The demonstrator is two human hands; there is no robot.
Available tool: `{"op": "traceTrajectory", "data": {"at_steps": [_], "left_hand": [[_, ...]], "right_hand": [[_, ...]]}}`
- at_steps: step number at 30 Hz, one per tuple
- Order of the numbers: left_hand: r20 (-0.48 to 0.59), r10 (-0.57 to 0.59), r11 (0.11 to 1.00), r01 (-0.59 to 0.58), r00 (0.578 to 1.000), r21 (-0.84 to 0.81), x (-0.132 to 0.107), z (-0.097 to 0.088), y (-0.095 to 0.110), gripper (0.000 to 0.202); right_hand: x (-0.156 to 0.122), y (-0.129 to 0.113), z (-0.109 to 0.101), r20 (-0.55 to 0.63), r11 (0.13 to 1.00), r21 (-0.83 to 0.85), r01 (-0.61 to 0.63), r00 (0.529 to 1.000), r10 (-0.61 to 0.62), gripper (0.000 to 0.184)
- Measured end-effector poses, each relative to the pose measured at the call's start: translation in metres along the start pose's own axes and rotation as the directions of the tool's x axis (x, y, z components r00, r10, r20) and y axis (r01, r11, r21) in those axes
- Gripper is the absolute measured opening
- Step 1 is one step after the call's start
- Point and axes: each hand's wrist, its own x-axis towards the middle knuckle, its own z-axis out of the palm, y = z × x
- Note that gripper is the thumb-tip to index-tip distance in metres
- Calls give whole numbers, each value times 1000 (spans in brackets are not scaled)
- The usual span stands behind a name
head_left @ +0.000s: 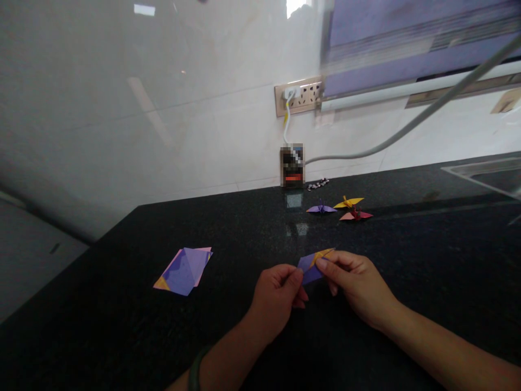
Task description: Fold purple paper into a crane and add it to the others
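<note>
Between my two hands is a folded piece of origami paper (311, 276), purple with a yellow-orange band along its upper right. My left hand (279, 296) pinches its left end between thumb and fingers. At the right end, my right hand (354, 279) grips it with the thumb on top near the yellow part. The paper is held above the dark counter. Beyond it stand a purple paper crane (321, 209), a yellow paper crane (349, 202) and a red-pink paper crane (356, 215). Left of my hands lies a small stack of purple and pink paper sheets (183, 271).
The black speckled counter (122, 326) meets a glossy tiled wall (163, 119). A blurred-out device (292, 167) leans there, its white cable running to a wall socket (299, 96). A patterned strip (318, 184) lies beside it. A grey hose (407, 127) crosses the upper right.
</note>
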Motion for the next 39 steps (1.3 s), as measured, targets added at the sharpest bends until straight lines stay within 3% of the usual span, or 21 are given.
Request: {"op": "traceTrajectory", "data": {"at_steps": [3,5,7,11,15,18,20,22,24,26,28,30,32,39], "left_hand": [[-46,-102,990,97,994,-98,3,-1,0,35],[-1,-208,963,205,978,-174,4,-1,1,47],[80,-277,922,288,958,-259,4,-1,2,56],[153,-336,826,369,929,-427,4,-4,2,57],[287,-338,808,432,897,-400,3,-7,2,57],[244,-217,868,301,945,-396,1,-7,3,40],[180,-153,900,212,972,-381,1,-7,3,31],[148,-120,929,164,982,-333,2,-7,3,29],[138,-90,954,125,986,-272,2,-7,1,27],[160,-58,972,93,985,-218,3,-7,0,25],[185,-32,984,64,982,-166,3,-6,-2,24],[174,-20,992,41,985,-117,3,-5,-4,25],[140,-19,993,34,990,-112,3,-4,-5,27],[147,-15,953,59,989,-298,2,-1,-5,21]], "right_hand": [[0,-2,-5,-82,955,-196,223,967,-243,14],[-2,-3,-9,-59,841,-352,411,887,-458,9],[-4,-2,-11,42,707,-451,544,805,-592,17],[-10,-1,-14,178,544,-542,641,720,-671,23],[-7,-1,-14,285,433,-593,679,680,-676,19],[-2,1,-14,385,358,-566,743,622,-682,22],[-1,1,-13,420,354,-528,772,599,-681,24],[-2,1,-11,391,434,-491,755,637,-664,26],[-4,-1,-9,288,602,-454,657,747,-599,25],[-4,-2,-5,169,800,-386,459,888,-428,20],[-4,-3,-1,150,936,-269,228,970,-193,13],[-3,-2,2,214,986,-159,47,977,-11,15],[-2,-1,3,251,995,-87,-40,966,61,20],[-2,3,3,136,998,-18,-52,989,54,19]]}}
